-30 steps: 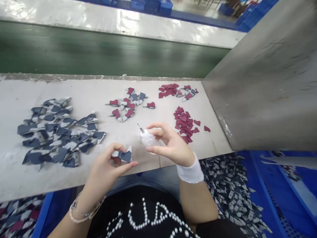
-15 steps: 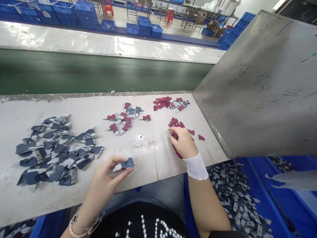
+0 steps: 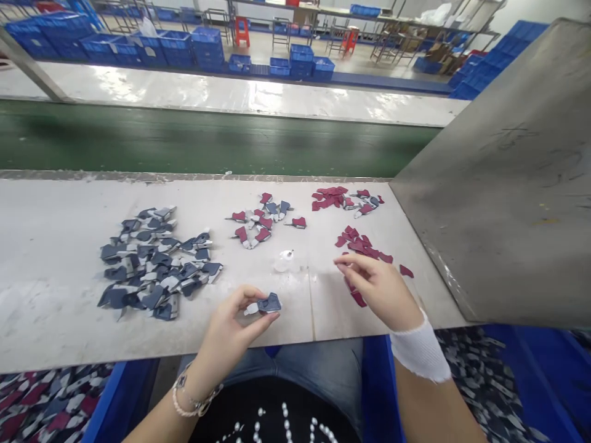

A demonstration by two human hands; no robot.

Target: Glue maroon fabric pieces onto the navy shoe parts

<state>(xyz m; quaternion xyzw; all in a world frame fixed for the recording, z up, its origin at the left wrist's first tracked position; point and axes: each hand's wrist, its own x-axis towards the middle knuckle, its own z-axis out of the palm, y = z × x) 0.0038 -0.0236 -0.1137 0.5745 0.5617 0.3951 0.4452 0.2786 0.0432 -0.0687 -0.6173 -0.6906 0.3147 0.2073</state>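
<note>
Big stuff first: the pale worktable (image 3: 55,277) runs nearly the full width, smooth, a bit smudged, w/ a green belt (image 3: 277,144) behind it and a scuffed, scribbled sheet-metal panel (image 3: 517,203) leaning in on the right. Down below, blue plastic bins (image 3: 108,406) brim w/ small grey, navy & maroon bits. On top, approx. left of centre, a jumbled heap of navy-and-grey parts (image 3: 159,264), angular, each w/ a pale tab; over by the R hand, flat maroon chips (image 3: 362,243), thin, notched, matte. Now the hands: the L hand (image 3: 235,320) (beaded bracelets on that wrist) has thumb & fingers pinched round one navy-and-grey piece (image 3: 269,303), held over the table's near edge, recessed face up, pale tab toward the palm. R hand (image 3: 381,289), ribbed white cuff (image 3: 420,347) at the wrist, is just beside the chips, fingertips bunched narrow; can't make out if a chip's between them. Smallest of the lot, a cloudy white bottle (image 3: 283,261) w/ a dark tip sits between the hands. Vs. 1 s ago: bottle's out of the R hand and on the table; vs. half a sec ago, R fingertips look closer together and a touch nearer the body, L grip unchanged.
</note>
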